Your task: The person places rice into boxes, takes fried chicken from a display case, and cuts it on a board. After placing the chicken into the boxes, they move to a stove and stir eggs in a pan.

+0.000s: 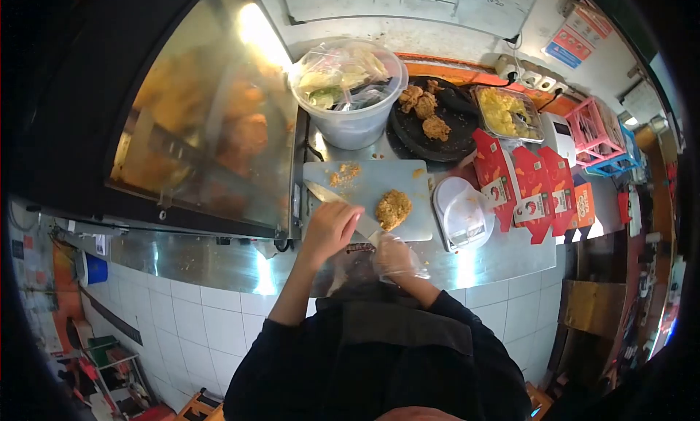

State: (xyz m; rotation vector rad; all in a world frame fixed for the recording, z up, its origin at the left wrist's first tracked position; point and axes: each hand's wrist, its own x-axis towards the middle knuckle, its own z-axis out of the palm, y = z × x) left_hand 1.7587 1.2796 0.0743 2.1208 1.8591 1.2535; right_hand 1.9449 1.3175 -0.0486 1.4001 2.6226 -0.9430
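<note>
A large knife [368, 228] slants over the pale cutting board [372, 174], its tip toward the far left corner. My right hand [397, 257], in a clear plastic glove, is closed around the handle. My bare left hand [332, 230] is over the blade's middle, covering part of it, with fingers curled together; whether they touch the blade or hold something is hidden. A piece of breaded fried chicken [394, 209] lies on the board just beyond my right hand. Crumbs [345, 174] are scattered near the board's far edge.
A lit display cabinet [211, 122] stands on the left. Behind the board are a tub [346, 125] of bagged vegetables and a black plate [408, 144] with fried chicken. To the right are a digital scale [442, 195] with a clear container [467, 215], red boxes [529, 184] and a yellow food tray [503, 107].
</note>
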